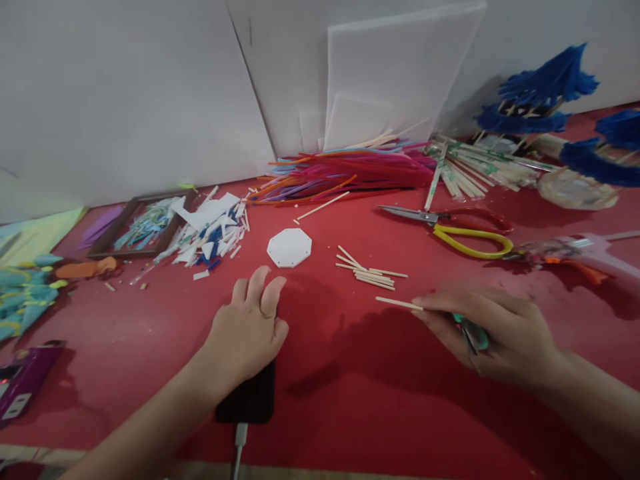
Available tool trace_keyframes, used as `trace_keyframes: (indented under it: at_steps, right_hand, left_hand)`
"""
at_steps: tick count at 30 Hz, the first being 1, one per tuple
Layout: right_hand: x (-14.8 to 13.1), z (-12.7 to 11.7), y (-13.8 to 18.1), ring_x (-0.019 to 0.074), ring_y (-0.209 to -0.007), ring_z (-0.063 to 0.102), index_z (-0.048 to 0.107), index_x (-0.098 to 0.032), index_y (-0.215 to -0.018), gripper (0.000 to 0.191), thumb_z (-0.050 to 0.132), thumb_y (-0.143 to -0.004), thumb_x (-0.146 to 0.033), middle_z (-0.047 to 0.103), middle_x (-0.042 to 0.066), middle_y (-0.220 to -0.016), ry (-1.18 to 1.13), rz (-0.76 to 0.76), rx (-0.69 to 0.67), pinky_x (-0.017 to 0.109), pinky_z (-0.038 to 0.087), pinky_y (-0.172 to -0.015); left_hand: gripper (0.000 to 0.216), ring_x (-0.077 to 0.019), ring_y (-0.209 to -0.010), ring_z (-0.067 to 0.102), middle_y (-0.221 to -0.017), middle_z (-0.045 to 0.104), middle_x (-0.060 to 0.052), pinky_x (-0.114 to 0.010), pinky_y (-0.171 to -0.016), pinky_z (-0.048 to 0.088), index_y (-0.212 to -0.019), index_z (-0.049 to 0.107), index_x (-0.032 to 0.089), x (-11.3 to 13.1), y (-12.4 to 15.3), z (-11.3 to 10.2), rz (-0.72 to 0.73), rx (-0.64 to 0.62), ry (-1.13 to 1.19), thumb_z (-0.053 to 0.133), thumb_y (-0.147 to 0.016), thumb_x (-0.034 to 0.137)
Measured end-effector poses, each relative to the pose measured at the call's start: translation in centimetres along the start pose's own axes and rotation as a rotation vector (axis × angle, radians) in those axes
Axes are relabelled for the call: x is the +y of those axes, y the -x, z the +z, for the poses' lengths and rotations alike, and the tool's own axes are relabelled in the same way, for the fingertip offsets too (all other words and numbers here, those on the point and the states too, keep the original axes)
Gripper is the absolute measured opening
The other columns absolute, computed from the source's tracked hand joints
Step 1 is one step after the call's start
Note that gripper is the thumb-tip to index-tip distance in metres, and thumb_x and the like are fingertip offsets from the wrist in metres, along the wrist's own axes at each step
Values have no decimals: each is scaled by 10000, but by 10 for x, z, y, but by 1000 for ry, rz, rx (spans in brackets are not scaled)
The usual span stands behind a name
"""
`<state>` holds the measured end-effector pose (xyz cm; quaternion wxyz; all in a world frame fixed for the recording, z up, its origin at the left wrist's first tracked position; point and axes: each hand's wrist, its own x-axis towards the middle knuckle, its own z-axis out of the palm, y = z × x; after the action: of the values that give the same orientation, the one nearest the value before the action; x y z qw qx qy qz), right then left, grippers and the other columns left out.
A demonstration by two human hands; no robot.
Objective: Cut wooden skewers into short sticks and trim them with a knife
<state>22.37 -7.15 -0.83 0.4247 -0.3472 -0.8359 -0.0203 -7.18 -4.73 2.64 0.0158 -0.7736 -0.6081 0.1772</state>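
My right hand (493, 333) pinches a thin wooden stick (395, 303) by one end between thumb and forefinger. Tucked in the same palm is a teal-handled tool (473, 333), mostly hidden by the fingers. A small pile of short wooden sticks (373, 275) lies just beyond the held one. My left hand (250, 323) hovers over or rests on a black phone (253, 397); its fingers are loosely bent and apart, with nothing seen in them. Past those fingertips lies a white octagonal piece (289, 248) with small holes near its corners.
Red-and-yellow scissors (465, 233) and a glue gun (585, 250) lie at right. Pipe cleaners (345, 173) and wrapped chopsticks (465, 170) line the back. Paper scraps (215, 227) and a brown frame (140, 223) are left. A cable (240, 440) runs from the phone. Blue fringed models (540, 100) stand back right.
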Motion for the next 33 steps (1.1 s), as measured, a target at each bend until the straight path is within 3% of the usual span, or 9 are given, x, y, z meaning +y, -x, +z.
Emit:
trace_keyframes:
  at_steps: [14, 17, 20, 22, 24, 28, 33]
  right_hand:
    - [0, 2, 2, 109, -520, 605, 551, -241, -1024, 99, 541, -970, -159, 631, -46, -638, -10, 8, -1, 233, 496, -486]
    - [0, 2, 1, 109, -534, 607, 553, -245, -1019, 110, 550, -963, -150, 648, -39, -666, -14, 11, -14, 236, 496, -502]
    - [-2, 2, 0, 108, -536, 603, 555, -237, -1014, 115, 555, -954, -139, 658, -29, -678, -21, 2, -28, 233, 481, -506]
    - [-4, 3, 0, 109, -543, 609, 555, -231, -1026, 118, 549, -952, -139, 672, -20, -696, -39, -19, -44, 230, 472, -502]
    - [-7, 4, 1, 116, -562, 623, 553, -232, -1048, 131, 529, -954, -144, 682, -13, -715, -61, -28, -63, 231, 476, -505]
    - [-9, 6, 2, 126, -596, 642, 547, -259, -1084, 197, 509, -946, -124, 680, -18, -728, -54, 45, -69, 236, 510, -536]
    - [-12, 3, 1, 130, -579, 642, 538, -253, -1137, 174, 550, -967, -221, 710, 1, -774, 21, 108, -56, 238, 500, -521]
  left_hand:
    - [461, -403, -1231, 507, -1529, 416, -197, -497, -723, 617, -1354, 498, 170, 12, 9, -3, 70, 15, 21, 459, -895, 188]
    - [496, -459, -1238, 502, -1509, 432, -238, -575, -733, 602, -1372, 489, 159, 14, 13, -1, 70, 160, 67, 499, -880, 218]
    - [543, -463, -1349, 440, -1471, 483, -252, -667, -959, 509, -1400, 454, 125, 26, 13, -4, 307, 448, 209, 529, -868, 208]
    - [526, -372, -1351, 492, -1413, 556, -232, -589, -1088, 459, -1404, 431, 104, 41, 10, -8, 587, 511, 435, 536, -904, 227]
    - [439, -298, -1231, 610, -1284, 660, -181, -473, -1028, 529, -1330, 496, 133, 59, 2, -9, 724, 464, 699, 563, -919, 272]
    - [201, -202, -947, 721, -1031, 756, -79, -320, -839, 589, -1097, 621, 173, 85, -14, -2, 668, 368, 1033, 593, -899, 192]
    - [173, -142, -784, 713, -857, 762, -37, -233, -735, 562, -892, 665, 176, 86, -23, 6, 673, 453, 1188, 523, -905, 77]
